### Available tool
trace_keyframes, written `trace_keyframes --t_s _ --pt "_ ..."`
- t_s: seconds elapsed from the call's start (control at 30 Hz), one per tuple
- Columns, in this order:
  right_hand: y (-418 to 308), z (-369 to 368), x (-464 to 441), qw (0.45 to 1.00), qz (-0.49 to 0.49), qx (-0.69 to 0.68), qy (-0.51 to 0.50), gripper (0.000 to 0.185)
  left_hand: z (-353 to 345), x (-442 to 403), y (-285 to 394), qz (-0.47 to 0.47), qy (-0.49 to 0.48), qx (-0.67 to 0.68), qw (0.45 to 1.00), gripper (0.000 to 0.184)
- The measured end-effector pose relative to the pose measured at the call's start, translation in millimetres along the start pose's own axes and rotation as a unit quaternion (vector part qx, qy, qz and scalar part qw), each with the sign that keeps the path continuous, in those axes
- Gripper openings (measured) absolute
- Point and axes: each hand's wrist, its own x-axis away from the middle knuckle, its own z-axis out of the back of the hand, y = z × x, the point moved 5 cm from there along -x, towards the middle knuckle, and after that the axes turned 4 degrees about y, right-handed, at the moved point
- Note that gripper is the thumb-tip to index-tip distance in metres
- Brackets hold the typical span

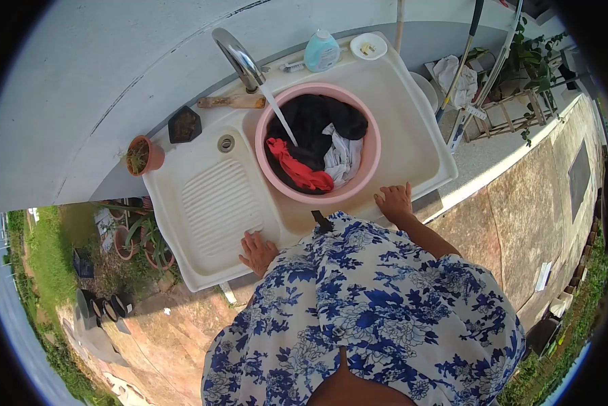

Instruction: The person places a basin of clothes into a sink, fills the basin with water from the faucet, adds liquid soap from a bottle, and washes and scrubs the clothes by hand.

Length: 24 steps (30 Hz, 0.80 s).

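Note:
Fingers apart and holding nothing, my left hand [257, 253] rests on the front edge of the white sink [287, 233], below its ribbed washboard [216, 203]. My right hand [394, 202] lies with spread fingers on the sink's front rim, to the right of a pink basin [373, 152]. Black cloth [307, 122], a red cloth [297, 169] and a white-grey cloth [343, 159] are in the basin. Water [278, 111] runs from the curved metal faucet [238, 57] onto the clothes.
Along the sink's back edge are a wooden brush [231, 101], a blue bottle [321, 51] and a white dish [368, 47] with small pieces. Potted plants [152, 158] stand at the left. Long poles [463, 71] lean at the right.

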Motion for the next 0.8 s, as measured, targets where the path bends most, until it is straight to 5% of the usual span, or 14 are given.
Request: trace_keyframes --t_s 0.8 --pt "1.2 -2.2 -1.5 0.999 0.0 -0.001 0.037 0.042 -1.5 -4.0 0.4 0.003 -0.042 -0.012 0.999 0.055"
